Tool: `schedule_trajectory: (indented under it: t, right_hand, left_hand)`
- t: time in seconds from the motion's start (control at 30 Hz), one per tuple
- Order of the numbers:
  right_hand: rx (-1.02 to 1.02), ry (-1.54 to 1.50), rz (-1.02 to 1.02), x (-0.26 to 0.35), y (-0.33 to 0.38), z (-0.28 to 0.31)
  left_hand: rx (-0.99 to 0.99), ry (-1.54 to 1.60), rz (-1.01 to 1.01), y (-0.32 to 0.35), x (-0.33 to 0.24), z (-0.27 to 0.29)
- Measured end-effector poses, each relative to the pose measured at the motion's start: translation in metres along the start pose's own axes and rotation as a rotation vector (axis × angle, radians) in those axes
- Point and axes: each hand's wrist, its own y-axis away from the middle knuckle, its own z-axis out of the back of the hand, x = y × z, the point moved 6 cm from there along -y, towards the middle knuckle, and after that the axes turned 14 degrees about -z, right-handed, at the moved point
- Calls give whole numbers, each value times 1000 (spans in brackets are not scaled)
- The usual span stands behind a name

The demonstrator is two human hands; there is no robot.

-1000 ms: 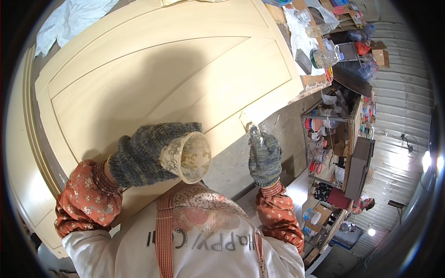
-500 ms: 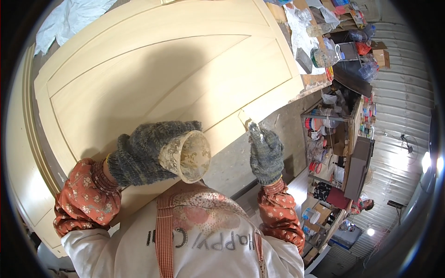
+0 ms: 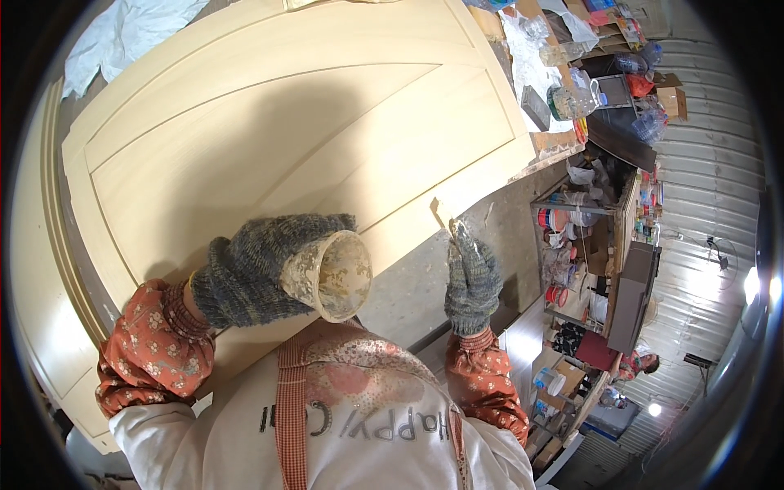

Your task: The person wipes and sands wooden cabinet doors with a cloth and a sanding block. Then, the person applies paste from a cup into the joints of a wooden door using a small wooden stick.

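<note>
My left hand [image 3: 253,269], in a dark grey knitted glove, is closed around a translucent plastic cup [image 3: 344,276]. The cup is tilted, its mouth facing right and up, and its walls are smeared with a pale, dried-looking coating. A similar glove covers my right hand [image 3: 474,282], whose fingers pinch a small thin tool with a flat tip [image 3: 437,210]; its exact kind is unclear. That tip is at the near right edge of a large cream panel [image 3: 392,155] with grooved lines; whether it touches cannot be told. Part of the tool is hidden by the glove.
Right of the panel, a bench holds a clear plastic jug [image 3: 574,101] and other bottles. Shelving [image 3: 572,208] with tubs and bags stands farther right, and a person [image 3: 641,362] is beyond it. A white sheet [image 3: 122,41] lies at the far left.
My right hand has shifted slightly down and right, and the tool's tip has turned and moved a little right. The left hand and cup are nearly unchanged.
</note>
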Motion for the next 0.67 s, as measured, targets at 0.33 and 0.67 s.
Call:
schedule_trajectory:
  t: [0.33,0.67]
  right_hand:
    - [290,-646,-725,-11,6,-21]
    - [400,-605,-618,-8,-4,-29]
  left_hand:
    - [45,-13,23,-2,1,-1]
    - [67,-91,32,-1,1,4]
